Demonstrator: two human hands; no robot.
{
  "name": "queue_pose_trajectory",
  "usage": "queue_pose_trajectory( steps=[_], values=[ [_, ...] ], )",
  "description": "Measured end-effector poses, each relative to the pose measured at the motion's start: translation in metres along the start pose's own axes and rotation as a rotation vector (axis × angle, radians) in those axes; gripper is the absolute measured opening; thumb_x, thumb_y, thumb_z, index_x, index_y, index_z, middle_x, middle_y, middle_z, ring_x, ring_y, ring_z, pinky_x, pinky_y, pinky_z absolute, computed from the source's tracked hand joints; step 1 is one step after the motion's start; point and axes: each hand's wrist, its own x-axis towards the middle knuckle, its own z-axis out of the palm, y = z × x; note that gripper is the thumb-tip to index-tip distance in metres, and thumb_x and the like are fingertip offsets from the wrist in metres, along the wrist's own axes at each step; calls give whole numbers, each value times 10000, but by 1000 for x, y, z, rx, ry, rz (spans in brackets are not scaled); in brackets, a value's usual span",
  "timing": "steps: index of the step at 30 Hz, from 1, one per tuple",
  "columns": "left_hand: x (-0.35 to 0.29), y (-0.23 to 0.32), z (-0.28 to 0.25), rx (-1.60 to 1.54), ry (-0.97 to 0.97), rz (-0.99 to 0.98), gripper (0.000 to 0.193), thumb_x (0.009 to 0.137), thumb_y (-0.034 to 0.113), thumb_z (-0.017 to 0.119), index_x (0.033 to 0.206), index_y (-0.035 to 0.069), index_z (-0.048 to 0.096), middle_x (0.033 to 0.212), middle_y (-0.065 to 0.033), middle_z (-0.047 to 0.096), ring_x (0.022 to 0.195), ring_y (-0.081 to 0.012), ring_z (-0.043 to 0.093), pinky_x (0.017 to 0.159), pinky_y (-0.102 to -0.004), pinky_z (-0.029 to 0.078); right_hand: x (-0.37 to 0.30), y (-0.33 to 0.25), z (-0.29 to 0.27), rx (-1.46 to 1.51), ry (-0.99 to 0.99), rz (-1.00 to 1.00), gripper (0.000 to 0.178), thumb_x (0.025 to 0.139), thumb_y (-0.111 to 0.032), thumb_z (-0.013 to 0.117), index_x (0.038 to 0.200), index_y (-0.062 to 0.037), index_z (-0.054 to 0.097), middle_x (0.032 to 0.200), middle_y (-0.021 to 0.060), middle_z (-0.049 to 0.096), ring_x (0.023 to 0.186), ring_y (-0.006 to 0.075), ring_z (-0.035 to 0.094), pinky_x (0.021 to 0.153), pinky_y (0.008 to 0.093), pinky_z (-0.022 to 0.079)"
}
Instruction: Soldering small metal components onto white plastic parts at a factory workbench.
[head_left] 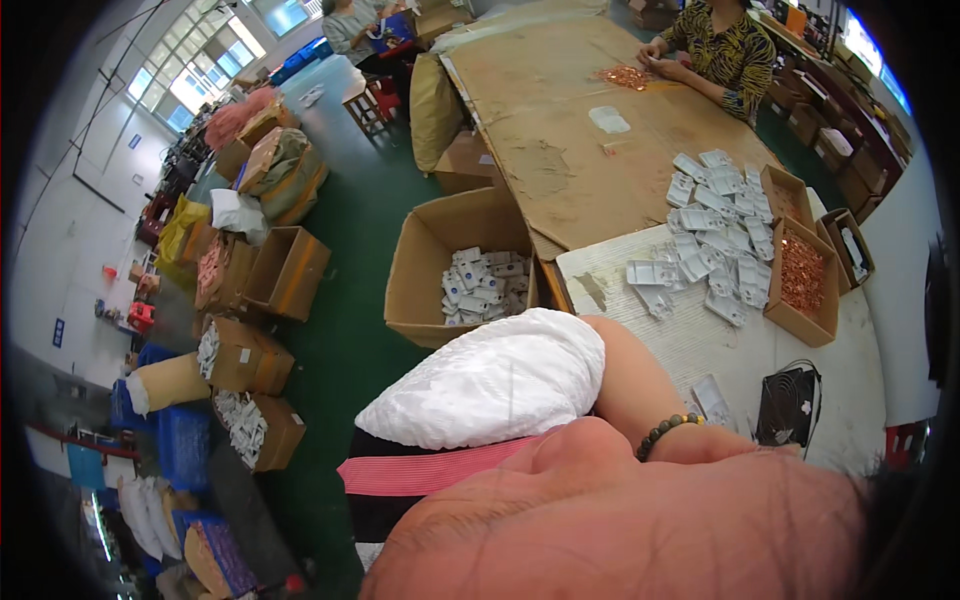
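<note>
Some bare tabletop (703, 350) between hand (728, 446) and casing pile (715, 232)

Single pale plastic housing (712, 400), lying partly hidden, lower right of frame. Black object (787, 408) with thin cords just right of it, white mark on face. More pale housings (715, 230) in loose heap, right of frame, poses mixed; small copper-coloured parts (802, 270) piled in open cardboard box (800, 325) beside heap.

Casings (700, 262) left of small boxes (803, 326)
</note>
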Motion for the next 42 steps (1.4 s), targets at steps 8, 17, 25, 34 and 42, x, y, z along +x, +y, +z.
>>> queue_pose_trajectory(
  steps=[8,17,25,34,42],
  values=[
    [-3,2,3,11,7,-7,590,837,512,445,1128,-1,465,960,-87,523,871,-182,445,801,-307,341,6,5,-10,-9,30,58,210,837,-240,571,938,-57,544,643,-18,471,568,41,426,476,150,302],
    [-8,12,4,-11,-4,12,607,835,517,445,1137,-11,458,957,-91,520,867,-185,443,801,-304,342,-11,-11,12,-30,7,5,183,840,-221,561,936,-65,547,683,-26,477,571,43,420,485,149,303],
    [-12,32,6,-110,-46,35,622,834,520,445,1144,-19,451,955,-95,518,863,-187,442,801,-302,344,-9,-16,22,-22,-54,-13,161,832,-222,582,871,-68,556,669,-17,501,555,43,454,453,142,331],
    [0,41,0,-335,-16,-10,639,832,525,445,1152,-29,444,952,-99,516,859,-190,440,801,-299,345,-12,-14,21,100,-37,-53,125,820,-152,592,865,-42,552,664,13,537,502,65,482,439,158,366],
    [-3,55,-29,-521,534,336,544,891,410,357,1174,-47,442,1160,-118,491,978,-169,486,876,-329,353,-14,-20,24,83,-8,9,128,799,-167,611,809,-46,573,649,2,531,526,66,495,465,171,387]
  ],
)
